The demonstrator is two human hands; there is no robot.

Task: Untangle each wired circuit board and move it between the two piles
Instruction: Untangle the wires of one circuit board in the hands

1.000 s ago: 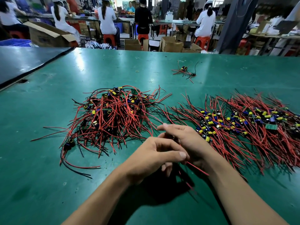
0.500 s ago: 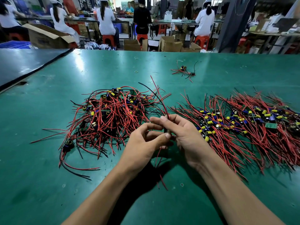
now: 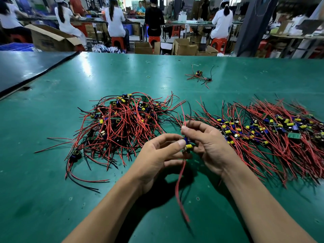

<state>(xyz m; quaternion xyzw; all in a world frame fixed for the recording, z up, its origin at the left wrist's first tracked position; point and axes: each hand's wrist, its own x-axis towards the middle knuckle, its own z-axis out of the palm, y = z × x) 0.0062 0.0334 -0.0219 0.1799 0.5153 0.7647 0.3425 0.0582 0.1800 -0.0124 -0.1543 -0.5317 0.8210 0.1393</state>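
Small wired circuit board with yellow and blue capacitors (image 3: 188, 146) is held above the green table (image 3: 52, 199), between the piles: body pinched by the left hand (image 3: 157, 151), upper leads nipped by the right hand (image 3: 208, 146). Light, with floppy wires likely to snag, so it is best gripped at the rigid board.

Bright overhead glare, wide-angle edge warp

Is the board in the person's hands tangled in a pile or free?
Looks free. Left hand and right hand hold the board between the left pile and right pile; its red wire hangs loose.
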